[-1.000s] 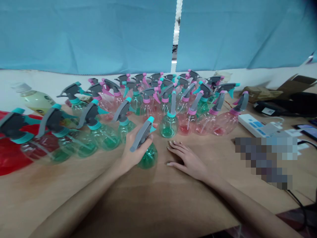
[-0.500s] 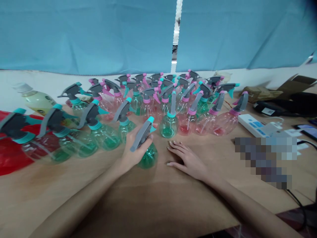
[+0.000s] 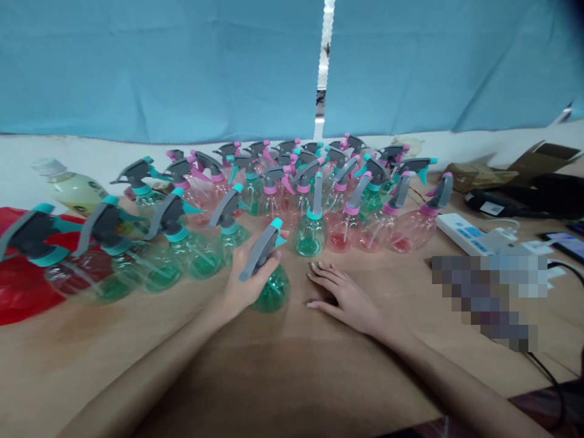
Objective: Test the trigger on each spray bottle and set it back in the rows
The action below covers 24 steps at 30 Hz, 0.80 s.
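My left hand (image 3: 246,277) is wrapped round the neck of a green spray bottle (image 3: 275,291) with a grey and turquoise trigger head. The bottle stands on the table (image 3: 255,371), its nozzle pointing away from me. My right hand (image 3: 349,298) lies palm down on the tabletop to the right, fingers stretched out and holding nothing. Just beyond its fingertips stands another green spray bottle (image 3: 309,241), with a pink spray bottle (image 3: 342,237) beside it. On the left, several green spray bottles, including a nearer one (image 3: 196,258), form a slanting row.
Behind, more spray bottles with pink or turquoise parts crowd together. At left are a red plastic bag (image 3: 22,292) and a white-capped bottle (image 3: 75,188). A power strip (image 3: 463,234), a phone (image 3: 566,244), cables and a cardboard box (image 3: 545,161) occupy the right. Blue cloth (image 3: 182,67) hangs behind.
The view has tilted very slightly, so the scene sits a little lower. Both hands keep their places, the left still on the green spray bottle.
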Motion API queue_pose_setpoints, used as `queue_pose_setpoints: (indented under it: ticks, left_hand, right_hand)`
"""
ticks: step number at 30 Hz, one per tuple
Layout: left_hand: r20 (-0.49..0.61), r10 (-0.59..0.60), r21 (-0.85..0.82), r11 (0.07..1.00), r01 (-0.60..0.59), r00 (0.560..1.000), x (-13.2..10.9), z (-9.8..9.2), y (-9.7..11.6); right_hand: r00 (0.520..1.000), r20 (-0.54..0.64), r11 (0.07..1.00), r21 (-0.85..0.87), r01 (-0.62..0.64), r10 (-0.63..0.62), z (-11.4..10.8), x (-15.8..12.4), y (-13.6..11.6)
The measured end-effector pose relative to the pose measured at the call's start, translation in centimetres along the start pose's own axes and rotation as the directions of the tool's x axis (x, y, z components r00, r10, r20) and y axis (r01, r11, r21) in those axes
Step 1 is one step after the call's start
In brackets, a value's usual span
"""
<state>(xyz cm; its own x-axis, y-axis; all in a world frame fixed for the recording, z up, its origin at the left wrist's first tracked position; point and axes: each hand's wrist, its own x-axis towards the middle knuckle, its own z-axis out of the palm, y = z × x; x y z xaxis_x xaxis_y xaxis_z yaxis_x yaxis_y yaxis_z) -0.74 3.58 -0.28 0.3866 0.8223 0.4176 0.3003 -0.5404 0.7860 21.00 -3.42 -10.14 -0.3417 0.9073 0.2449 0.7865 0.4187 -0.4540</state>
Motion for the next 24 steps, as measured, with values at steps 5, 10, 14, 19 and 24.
queue_pose_setpoints:
  ticks: [5, 10, 14, 19, 24]
  left_hand:
    - [0.005, -0.009, -0.031, 0.999, 0.009, 1.000, -0.02, 0.05, -0.01]
    - [-0.016, -0.034, -0.024, 0.999, 0.034, 0.999, 0.07, 0.04, 0.50]
    - [-0.014, -0.012, 0.010, 1.000, 0.012, 1.000, 0.16, -0.05, 0.45]
    - [-0.017, 0.021, 0.042, 0.999, -0.020, 1.000, 0.28, -0.09, 0.04]
    - [-0.040, 0.032, 0.011, 0.999, -0.031, 0.999, 0.28, -0.02, -0.36]
  right_hand:
    - [1.000, -0.002, 1.000, 0.011, -0.007, 0.007, -0.11, -0.01, -0.11]
    - [1.000, -0.004, 1.000, 0.013, 0.000, 0.000, -0.09, -0.01, -0.10]
    - [1.000, -0.015, 1.000, 0.010, 0.010, -0.010, -0.04, -0.03, -0.08]
    - [1.000, -0.027, 1.000, 0.022, 0.015, -0.014, -0.02, -0.08, -0.12]
    - [1.000, -0.012, 1.000, -0.005, 0.010, -0.010, -0.05, -0.05, -0.13]
